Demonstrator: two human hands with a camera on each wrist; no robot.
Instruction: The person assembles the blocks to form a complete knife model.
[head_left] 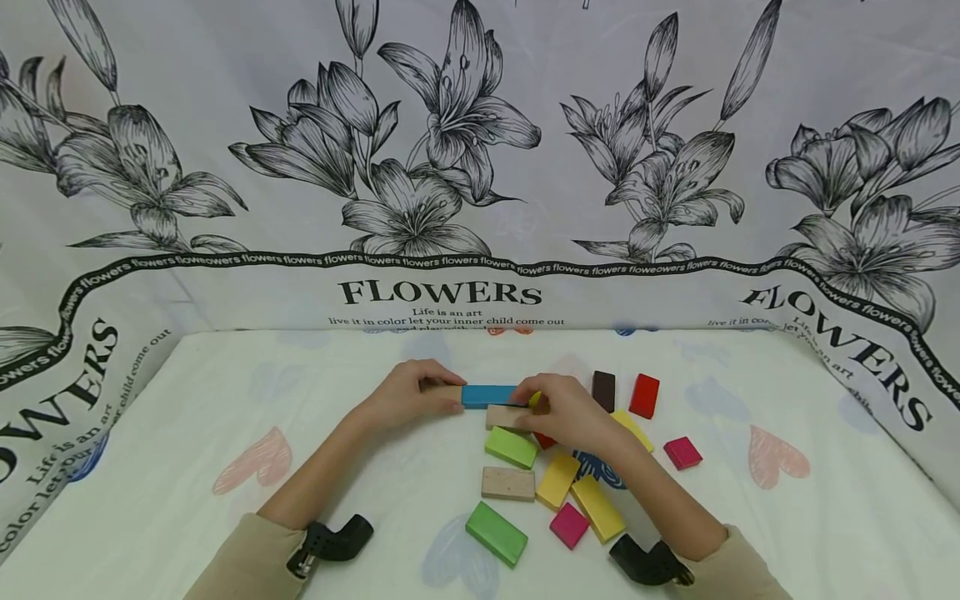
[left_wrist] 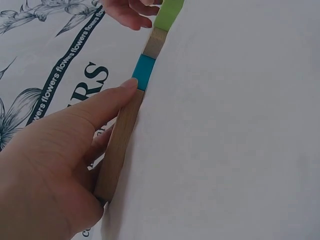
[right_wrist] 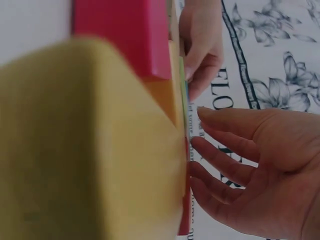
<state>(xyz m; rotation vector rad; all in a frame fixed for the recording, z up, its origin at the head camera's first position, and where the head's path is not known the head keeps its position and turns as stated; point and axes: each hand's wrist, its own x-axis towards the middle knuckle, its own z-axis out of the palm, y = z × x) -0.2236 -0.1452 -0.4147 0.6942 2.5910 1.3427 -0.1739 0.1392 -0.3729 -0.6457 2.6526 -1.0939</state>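
Note:
My left hand holds a long plain wooden block, thumb along its near edge and fingers behind. This block's end meets a blue block, and the left thumb tip reaches that joint. My right hand is over the blue block's right end, beside a bit of yellow block. In the right wrist view its fingers are loosely bent, with nothing between them and the thumb. A second wooden block lies just in front of the blue one, partly under the right fingertips.
Toward me lie a light green block, a wooden block and a darker green block. Several yellow blocks, two pink ones, a dark brown block and a red block are at the right.

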